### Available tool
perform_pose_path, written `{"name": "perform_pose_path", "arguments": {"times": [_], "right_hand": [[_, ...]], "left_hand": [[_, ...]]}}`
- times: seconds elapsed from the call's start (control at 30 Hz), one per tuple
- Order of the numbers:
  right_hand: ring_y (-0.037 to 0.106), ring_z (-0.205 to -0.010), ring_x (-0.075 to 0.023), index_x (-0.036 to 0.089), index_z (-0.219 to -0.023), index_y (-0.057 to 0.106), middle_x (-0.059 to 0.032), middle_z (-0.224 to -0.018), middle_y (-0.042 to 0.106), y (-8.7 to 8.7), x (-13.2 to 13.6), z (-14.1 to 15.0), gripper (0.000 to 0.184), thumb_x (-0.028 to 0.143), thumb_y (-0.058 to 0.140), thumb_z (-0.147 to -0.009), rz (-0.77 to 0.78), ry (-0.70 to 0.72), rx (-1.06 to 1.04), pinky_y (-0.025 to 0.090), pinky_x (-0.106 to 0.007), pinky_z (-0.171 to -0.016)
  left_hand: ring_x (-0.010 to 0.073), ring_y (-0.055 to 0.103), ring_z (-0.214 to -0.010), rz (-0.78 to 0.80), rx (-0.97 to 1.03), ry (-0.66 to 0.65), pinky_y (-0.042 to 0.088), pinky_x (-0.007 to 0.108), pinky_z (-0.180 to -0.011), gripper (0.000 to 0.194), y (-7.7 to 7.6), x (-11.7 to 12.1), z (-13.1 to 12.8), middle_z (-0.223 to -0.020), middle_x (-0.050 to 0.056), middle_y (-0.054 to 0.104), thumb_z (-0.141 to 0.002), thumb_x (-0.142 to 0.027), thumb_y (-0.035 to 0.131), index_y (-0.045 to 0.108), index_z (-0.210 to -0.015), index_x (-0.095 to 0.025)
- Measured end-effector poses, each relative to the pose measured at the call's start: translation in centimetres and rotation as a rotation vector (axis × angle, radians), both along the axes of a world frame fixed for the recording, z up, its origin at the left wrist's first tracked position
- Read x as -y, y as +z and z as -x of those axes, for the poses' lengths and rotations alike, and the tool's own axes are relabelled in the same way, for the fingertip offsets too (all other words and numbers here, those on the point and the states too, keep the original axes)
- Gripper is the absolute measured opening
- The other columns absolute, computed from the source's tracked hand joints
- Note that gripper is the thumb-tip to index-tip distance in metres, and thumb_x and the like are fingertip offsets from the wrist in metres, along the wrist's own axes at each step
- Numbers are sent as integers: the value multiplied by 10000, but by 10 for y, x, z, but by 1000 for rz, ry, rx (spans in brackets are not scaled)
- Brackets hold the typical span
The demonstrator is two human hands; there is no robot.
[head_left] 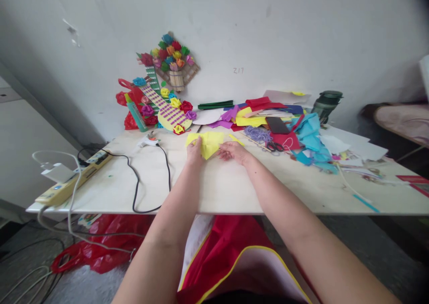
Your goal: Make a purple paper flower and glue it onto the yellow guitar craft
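A sheet of yellow crepe paper (210, 144), creased down its middle, is spread between my two hands just over the table. My left hand (194, 150) grips its left side, with the thumb on top. At the paper's right edge, the curled fingers of my right hand (233, 152) pinch the border; the exact contact is small and partly hidden. A narrow yellow strip (236, 139) lies behind my right hand. Farther right are a bundle of purple yarn (257, 134) and dark-handled scissors (275, 146).
Coloured paper (251, 120), a phone (277, 125) and a dark bottle (326, 106) sit at the back right. At left are a glue gun (148, 141) with a black cord, a power strip (77, 179) and a green glue bottle (136, 114). Paper-flower crafts (172, 116) lean on the wall.
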State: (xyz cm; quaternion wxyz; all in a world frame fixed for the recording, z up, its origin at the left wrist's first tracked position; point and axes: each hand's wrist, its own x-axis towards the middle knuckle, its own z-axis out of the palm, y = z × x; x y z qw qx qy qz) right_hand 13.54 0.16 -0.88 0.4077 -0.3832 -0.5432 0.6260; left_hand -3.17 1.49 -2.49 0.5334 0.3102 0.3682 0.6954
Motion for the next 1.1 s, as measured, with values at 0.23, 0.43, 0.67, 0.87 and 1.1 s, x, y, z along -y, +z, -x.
{"name": "perform_pose_path", "arguments": {"times": [0.23, 0.43, 0.67, 0.87, 1.1], "right_hand": [[575, -461, -89, 117, -706, 639, -38, -612, 673, -4, -2, 7, 98, 188, 707, -705, -38, -132, 56, 437, -173, -391], [557, -476, -91, 128, -695, 642, -8, -571, 644, -3, -8, -1, 82, 202, 677, -695, -83, -232, -9, 406, -180, -406], [531, -447, -103, 159, -632, 578, 26, -520, 602, -4, -11, -5, 76, 199, 611, -688, -118, -319, -25, 410, -211, -419], [530, -433, -111, 180, -593, 520, 43, -467, 569, -2, -12, -8, 129, 188, 610, -686, -120, -347, -6, 423, -216, -425], [533, -442, -109, 169, -596, 525, 32, -489, 576, -2, -9, -10, 178, 236, 683, -645, -118, -215, 18, 424, -218, -433]], "left_hand": [[170, 631, -709, -76, -57, -154, 477, 276, -639, 371, -1, 4, -1, -755, 61, 650, -624, -433, 728, 598, -805, -137], [113, 555, -557, -64, -118, -199, 432, 241, -557, 369, 4, 7, 4, -617, 7, 599, -509, -375, 793, 589, -697, -131], [115, 548, -558, -27, -200, -254, 447, 256, -570, 331, 9, 13, 2, -598, -6, 570, -475, -313, 792, 558, -639, -144], [72, 404, -412, -1, -284, -250, 320, 209, -425, 257, 4, 5, 3, -462, -55, 426, -517, -293, 741, 542, -617, -164], [60, 385, -387, -15, -345, -270, 259, 196, -390, 333, 1, 5, 3, -452, -50, 426, -559, -361, 752, 482, -568, -166]]}}
